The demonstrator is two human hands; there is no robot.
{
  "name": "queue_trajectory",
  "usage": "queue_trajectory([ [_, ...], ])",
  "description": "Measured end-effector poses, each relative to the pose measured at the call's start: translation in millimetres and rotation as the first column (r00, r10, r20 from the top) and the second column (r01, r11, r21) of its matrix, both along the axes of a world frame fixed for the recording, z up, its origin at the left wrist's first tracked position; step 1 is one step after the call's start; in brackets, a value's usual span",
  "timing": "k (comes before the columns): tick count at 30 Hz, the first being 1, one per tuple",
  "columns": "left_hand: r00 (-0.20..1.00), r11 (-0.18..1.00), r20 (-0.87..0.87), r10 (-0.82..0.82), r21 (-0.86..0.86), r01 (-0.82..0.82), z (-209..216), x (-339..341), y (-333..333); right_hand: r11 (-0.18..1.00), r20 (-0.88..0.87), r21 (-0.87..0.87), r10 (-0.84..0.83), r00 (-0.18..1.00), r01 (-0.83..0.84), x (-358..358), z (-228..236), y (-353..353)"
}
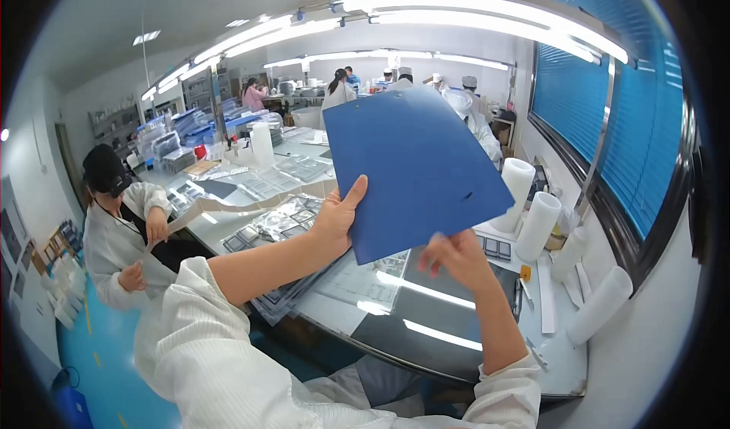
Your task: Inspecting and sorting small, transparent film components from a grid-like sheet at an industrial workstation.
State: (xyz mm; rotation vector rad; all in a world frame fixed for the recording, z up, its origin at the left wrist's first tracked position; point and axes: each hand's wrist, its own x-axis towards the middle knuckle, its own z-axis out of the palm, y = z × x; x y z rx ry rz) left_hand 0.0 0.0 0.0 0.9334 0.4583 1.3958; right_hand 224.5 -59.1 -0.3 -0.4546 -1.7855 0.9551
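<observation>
A stiff blue sheet [414,166] is held up over the workbench, its broad face toward me. My left hand [338,214] is closed on its left edge, with the thumb lying on the near face. Just below the sheet's lower edge is my right hand [456,258], its fingers loosely apart and smeared by motion. Nothing shows in it, though whether a fingertip touches the sheet is hard to see. Beneath the hands lies a dark glossy mat [426,315] on the bench. Left of it are clear plastic trays [365,281] and small dark-framed pieces in clear wrap [293,220].
White rolls [536,227] stand along the bench's right side, near a white strip [547,296] and a pen-like tool [527,292]. A seated co-worker [125,224] at left holds a long pale strip [251,198]. A lamp rail [487,7] runs overhead.
</observation>
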Motion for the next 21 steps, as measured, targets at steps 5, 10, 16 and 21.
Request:
queue_trajectory([
  [5, 0.973, 0.99, -0.218, 0.076, 0.131, -0.048, 15, -48, -31, 0.952, -0.13, -0.275, -0.178, 0.975, 0.137, -35, 12, 25],
  [10, 0.555, 0.787, -0.828, 0.075, 0.391, 0.477, 17, -134, -2, 0.988, -0.457, -0.015, -0.146, 0.878, 0.156, -88, 92, 80],
  [16, 0.343, 0.249, -0.625, 0.701, 0.665, 0.704, -49, -157, 21, 0.983, -0.563, 0.061, -0.109, 0.819, 0.172, -173, 261, 171],
  [21, 0.235, 0.238, -0.68, 0.695, 0.525, 0.817, -90, -157, 34, 0.983, -0.489, 0.12, -0.064, 0.87, 0.14, -227, 371, 267],
])
